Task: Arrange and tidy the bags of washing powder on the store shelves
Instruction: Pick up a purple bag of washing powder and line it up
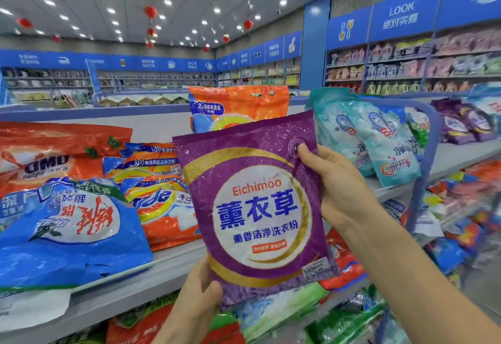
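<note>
I hold a purple Eichimoo washing powder bag (254, 208) upright in front of the top shelf (162, 265). My left hand (198, 297) grips its lower left corner, thumb on the front. My right hand (336, 181) grips its upper right edge, thumb pressed on the front near the top corner. Behind the bag an orange bag (238, 105) stands upright. To the left lie a blue bag (67, 232), an orange OMO bag (54, 154) and stacked orange and yellow bags (157, 181). Teal bags (374, 137) stand at the right.
A blue metal divider (431, 137) rises right of the teal bags, with purple bags (466, 124) beyond it. Lower shelves hold red, green and blue bags (339, 314). Far wall shelves (406, 70) carry more goods. An aisle floor shows at the lower right.
</note>
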Demonstrator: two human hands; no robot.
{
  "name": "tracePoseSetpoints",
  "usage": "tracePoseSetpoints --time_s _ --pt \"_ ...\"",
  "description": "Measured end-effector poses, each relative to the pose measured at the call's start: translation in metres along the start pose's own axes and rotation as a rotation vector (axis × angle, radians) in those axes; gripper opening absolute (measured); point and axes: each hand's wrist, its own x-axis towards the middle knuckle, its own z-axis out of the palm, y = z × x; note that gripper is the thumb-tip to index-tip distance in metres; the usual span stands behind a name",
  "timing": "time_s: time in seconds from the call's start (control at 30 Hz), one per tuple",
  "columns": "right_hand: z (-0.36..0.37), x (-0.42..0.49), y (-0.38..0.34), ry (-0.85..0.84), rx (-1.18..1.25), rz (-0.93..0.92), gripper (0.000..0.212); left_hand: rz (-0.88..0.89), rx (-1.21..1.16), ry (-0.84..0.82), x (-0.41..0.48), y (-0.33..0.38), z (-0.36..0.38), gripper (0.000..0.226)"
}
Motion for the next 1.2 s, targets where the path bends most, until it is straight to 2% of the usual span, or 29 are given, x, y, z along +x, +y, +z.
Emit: tracePoseSetpoints --time_s 0.03,0.07,0.13,0.23,0.37,0.43,0.53,0.6,0.67,0.77,0.93,0.97,1.0,1.07,1.13,1.2 --pt "-0.006 -0.002 -0.002 0.014 -0.007 -0.007 0.012 0.002 0.053 -0.023 0.006 0.001 0.008 0.098" --pt "-0.013 -0.004 -0.006 0.028 -0.014 -0.013 0.014 0.014 0.128 -0.009 0.018 0.004 0.021 0.104" --pt "-0.031 -0.009 -0.014 0.058 -0.034 -0.017 0.019 0.018 0.177 -0.054 0.02 0.0 0.033 0.103" --pt "-0.066 -0.018 -0.029 0.154 -0.077 -0.027 0.021 0.02 0.16 -0.068 0.028 -0.008 0.066 0.088" --pt "-0.128 -0.041 -0.053 0.273 -0.167 -0.068 0.026 0.003 0.196 -0.08 0.039 -0.033 0.117 0.058" --pt "-0.162 -0.061 -0.064 0.283 -0.308 -0.064 0.038 -0.022 0.178 -0.088 0.047 -0.048 0.149 0.047" --pt "-0.222 -0.097 -0.071 0.32 -0.503 0.022 0.073 -0.061 0.151 -0.091 0.061 -0.072 0.204 0.045" --pt "-0.26 -0.12 -0.077 0.368 -0.575 0.039 0.08 -0.044 0.157 -0.146 0.071 -0.087 0.246 0.047" --pt "-0.298 -0.141 -0.089 0.42 -0.602 0.03 0.072 -0.02 0.155 -0.191 0.079 -0.105 0.291 0.049" --pt "-0.357 -0.164 -0.113 0.532 -0.63 0.004 0.046 -0.039 0.166 -0.259 0.089 -0.139 0.359 0.048" --pt "-0.452 -0.198 -0.157 0.715 -0.656 0.001 0.044 -0.129 0.173 -0.359 0.108 -0.199 0.464 0.045" --pt "-0.471 -0.203 -0.164 0.752 -0.659 0.01 0.043 -0.157 0.165 -0.389 0.113 -0.211 0.483 0.035" --pt "-0.489 -0.208 -0.171 0.778 -0.659 0.016 0.037 -0.176 0.173 -0.418 0.119 -0.219 0.501 0.023" --pt "-0.523 -0.211 -0.185 0.811 -0.663 0.022 0.019 -0.21 0.184 -0.48 0.132 -0.238 0.535 0.015" --pt "-0.557 -0.208 -0.198 0.845 -0.664 0.021 0.019 -0.256 0.187 -0.542 0.149 -0.253 0.57 0.018" --pt "-0.589 -0.2 -0.21 0.876 -0.632 0.019 0.025 -0.323 0.168 -0.6 0.167 -0.266 0.603 0.011"
